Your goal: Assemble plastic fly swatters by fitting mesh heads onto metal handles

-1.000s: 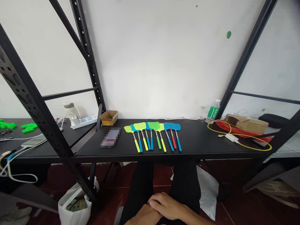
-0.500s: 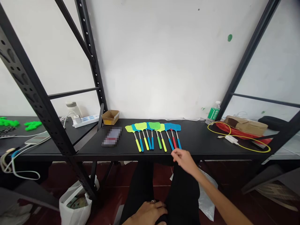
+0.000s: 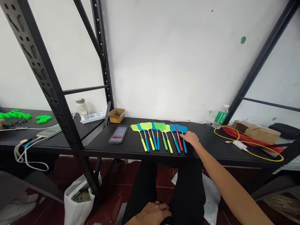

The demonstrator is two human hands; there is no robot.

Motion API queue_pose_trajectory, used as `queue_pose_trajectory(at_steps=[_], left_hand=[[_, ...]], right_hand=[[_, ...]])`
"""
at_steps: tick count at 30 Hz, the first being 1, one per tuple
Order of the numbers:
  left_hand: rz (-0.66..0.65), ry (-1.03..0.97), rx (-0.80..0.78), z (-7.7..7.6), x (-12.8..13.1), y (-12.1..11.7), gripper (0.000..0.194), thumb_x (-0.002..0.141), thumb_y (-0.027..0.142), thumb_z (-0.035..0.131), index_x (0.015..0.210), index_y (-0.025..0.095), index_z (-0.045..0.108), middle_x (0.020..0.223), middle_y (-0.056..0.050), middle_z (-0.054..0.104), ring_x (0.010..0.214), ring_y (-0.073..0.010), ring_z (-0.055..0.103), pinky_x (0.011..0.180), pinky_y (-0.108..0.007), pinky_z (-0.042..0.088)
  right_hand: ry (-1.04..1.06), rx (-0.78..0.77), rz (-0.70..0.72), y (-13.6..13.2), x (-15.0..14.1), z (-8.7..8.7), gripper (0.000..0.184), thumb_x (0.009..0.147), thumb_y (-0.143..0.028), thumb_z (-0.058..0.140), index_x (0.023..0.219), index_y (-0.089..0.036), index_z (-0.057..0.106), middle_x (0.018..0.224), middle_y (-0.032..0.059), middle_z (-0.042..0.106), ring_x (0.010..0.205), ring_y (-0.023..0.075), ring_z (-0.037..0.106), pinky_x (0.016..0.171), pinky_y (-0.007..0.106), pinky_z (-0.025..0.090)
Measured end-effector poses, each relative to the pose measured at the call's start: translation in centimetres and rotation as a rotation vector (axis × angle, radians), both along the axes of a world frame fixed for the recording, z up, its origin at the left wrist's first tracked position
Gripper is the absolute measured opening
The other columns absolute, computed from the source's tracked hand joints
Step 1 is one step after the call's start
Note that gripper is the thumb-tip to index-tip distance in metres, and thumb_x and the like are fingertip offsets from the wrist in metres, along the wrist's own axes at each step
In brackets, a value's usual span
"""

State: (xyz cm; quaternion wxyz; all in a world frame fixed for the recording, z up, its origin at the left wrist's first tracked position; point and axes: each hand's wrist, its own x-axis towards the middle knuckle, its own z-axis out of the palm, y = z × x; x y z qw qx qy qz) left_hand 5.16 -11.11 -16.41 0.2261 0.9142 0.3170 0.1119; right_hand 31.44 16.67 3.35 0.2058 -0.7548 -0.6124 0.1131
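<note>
Several fly swatters lie in a fanned, overlapping row on the black table (image 3: 199,150), heads toward the wall and handles toward me. Their colours are yellow, blue, green and red. My right hand (image 3: 191,138) reaches over the table at the row's right end. Its fingers are closed at the shaft of the rightmost blue fly swatter (image 3: 181,128), which still lies flat; the fingertips are partly hidden. Beside it lies a fly swatter with a red handle (image 3: 180,145). My left hand (image 3: 156,213), with a ring on one finger, rests on my lap, fingers loosely laid and holding nothing visible.
A small cardboard box (image 3: 117,115) and a blurred phone-like object (image 3: 118,134) lie left of the swatters. To the right are a bottle (image 3: 221,116), a yellow cable (image 3: 262,152) and a brown package (image 3: 256,131). Black rack posts (image 3: 50,84) flank the table.
My right hand has left my left hand on the lap and moved up and forward to the rightmost blue fly swatter. My left hand stays on the lap. The view has shifted slightly.
</note>
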Motion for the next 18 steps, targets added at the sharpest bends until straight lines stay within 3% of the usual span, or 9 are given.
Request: queue_pose_trajectory(at_steps=[4, 9, 14, 15, 16, 18], left_hand=[[0.0, -0.021, -0.001, -0.1, 0.0, 0.0, 0.049, 0.091, 0.056, 0.057, 0.133, 0.03, 0.06, 0.135, -0.005, 0.065, 0.104, -0.0293, 0.07, 0.087, -0.039, 0.056], [-0.006, -0.036, 0.007, -0.6, 0.0, 0.2, 0.046, 0.091, 0.054, 0.057, 0.131, 0.031, 0.061, 0.134, -0.004, 0.065, 0.105, -0.0296, 0.07, 0.086, -0.038, 0.056], [0.02, -0.081, -0.066, 0.6, -0.3, -0.1, 0.046, 0.09, 0.055, 0.058, 0.129, 0.032, 0.063, 0.129, -0.003, 0.068, 0.103, -0.0286, 0.069, 0.089, -0.039, 0.054], [0.041, -0.099, -0.096, 1.3, -0.3, -0.3, 0.046, 0.089, 0.054, 0.06, 0.13, 0.033, 0.063, 0.127, -0.004, 0.068, 0.103, -0.0286, 0.069, 0.09, -0.04, 0.053], [0.066, -0.122, -0.134, 2.0, -0.3, -0.4, 0.047, 0.088, 0.052, 0.062, 0.131, 0.033, 0.062, 0.126, -0.004, 0.068, 0.104, -0.0285, 0.068, 0.092, -0.041, 0.053], [0.168, -0.206, -0.22, 3.6, 0.0, -0.8, 0.045, 0.088, 0.044, 0.063, 0.131, 0.032, 0.062, 0.125, -0.005, 0.069, 0.108, -0.0275, 0.067, 0.096, -0.041, 0.05]], right_hand=[[0.026, -0.006, 0.006, 0.4, 0.0, 0.1, 0.024, 0.075, -0.037, 0.069, 0.066, -0.016, 0.066, 0.075, 0.0187, 0.068, 0.087, 0.0363, 0.07, 0.075, 0.043, 0.051], [0.173, 0.022, 0.017, -0.8, 1.9, 0.7, 0.027, 0.079, -0.033, 0.06, 0.057, -0.017, 0.062, 0.048, 0.0094, 0.059, 0.059, 0.0249, 0.065, 0.064, 0.035, 0.049], [0.43, 0.201, -0.006, -4.5, 3.6, 1.0, 0.032, 0.087, -0.04, 0.041, 0.085, -0.016, 0.063, 0.059, 0.0048, 0.064, 0.049, 0.0166, 0.058, 0.05, 0.028, 0.045], [0.517, 0.246, 0.0, -5.8, 3.5, 0.8, 0.032, 0.087, -0.042, 0.041, 0.088, -0.017, 0.061, 0.061, 0.0033, 0.064, 0.048, 0.0146, 0.056, 0.048, 0.026, 0.044], [0.744, 0.307, 0.03, -7.3, 3.0, 0.6, 0.03, 0.084, -0.045, 0.05, 0.09, -0.017, 0.06, 0.062, 0.0021, 0.064, 0.046, 0.0135, 0.054, 0.045, 0.025, 0.041], [1.071, 0.299, 0.158, -11.1, 1.4, -0.5, 0.036, 0.079, -0.05, 0.063, 0.095, -0.018, 0.06, 0.063, 0.0008, 0.065, 0.045, 0.0123, 0.054, 0.041, 0.022, 0.038]])
